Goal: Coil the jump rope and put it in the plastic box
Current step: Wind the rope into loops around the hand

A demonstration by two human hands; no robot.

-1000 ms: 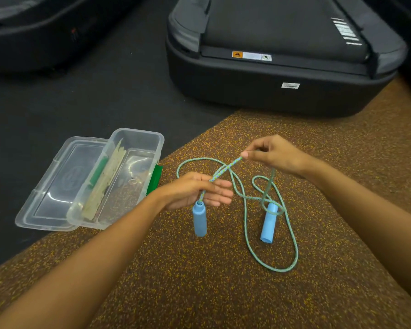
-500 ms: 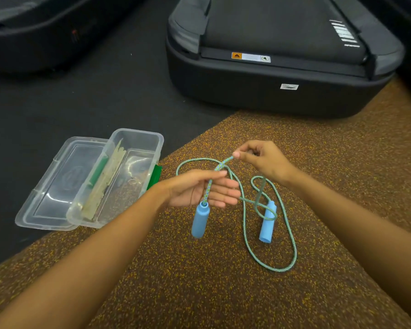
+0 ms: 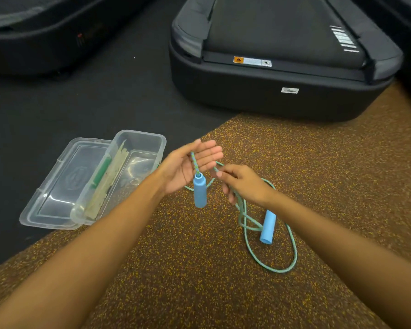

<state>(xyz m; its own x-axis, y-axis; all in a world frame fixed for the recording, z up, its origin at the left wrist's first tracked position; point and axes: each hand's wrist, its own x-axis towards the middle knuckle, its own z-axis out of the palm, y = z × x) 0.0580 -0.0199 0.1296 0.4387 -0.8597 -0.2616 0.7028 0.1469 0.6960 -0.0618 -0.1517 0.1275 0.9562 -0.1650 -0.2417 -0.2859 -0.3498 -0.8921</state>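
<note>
Jump rope [image 3: 269, 255]: green braided cord, two blue handles. One handle [image 3: 199, 192] hangs upright below the open left hand [image 3: 188, 168]; the other [image 3: 268, 227] lies below the right hand [image 3: 243, 184]. Plastic box [image 3: 138, 148]: clear, lid open, left of the left hand.

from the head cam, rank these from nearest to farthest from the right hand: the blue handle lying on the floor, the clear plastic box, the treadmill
1. blue handle on the floor: just below and to the right of the right hand, on the speckled mat.
2. plastic box: to the left, past the left hand, lid open.
3. treadmill: beyond both hands, at the far edge of the mat.
</note>
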